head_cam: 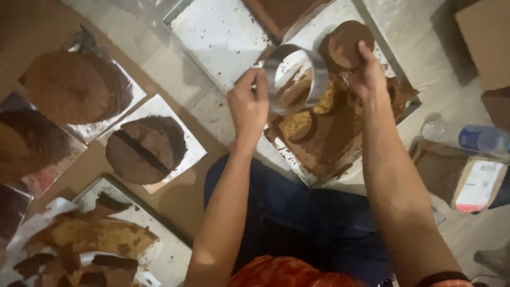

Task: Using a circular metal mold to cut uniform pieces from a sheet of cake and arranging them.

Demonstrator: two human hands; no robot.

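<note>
- I looked down on a pale floor (175, 74) with light tiles; a brown sheet of cardboard (32, 32) covered its left part, and the light was dim and warm.
- In front of my knees lay a metal baking tray (223, 37), speckled with dark crumbs, and just beside it a second tray (401, 79) which carried the cut chocolate sponge sheet (329, 138).
- The sponge sheet was brown on top and yellow where round holes were already cut out of it; the leftover parts had ragged edges.
- My left hand (247, 106) was clamped on the rim of a round metal cutter ring (295, 77), thumb and fingers pinching the nearer wall. The ring was lifted above the sponge sheet and tilted, so I saw into it; brown crumbs stuck to its inner wall.
- My right hand (369, 77) was closed on a round chocolate cake disc (345, 45), holding it by its edge just beside the ring, over the far part of the tray. The disc was flat, dark brown and matte.
- On the left, more round cake layers (74, 87) rested on silver boards; one (141, 151) had a dark strip across it.
- At the lower left lay sponge scraps (90, 236) on white paper.
- On the right I saw a plastic bottle (467, 137) lying down and a cardboard box (462, 178).
</note>
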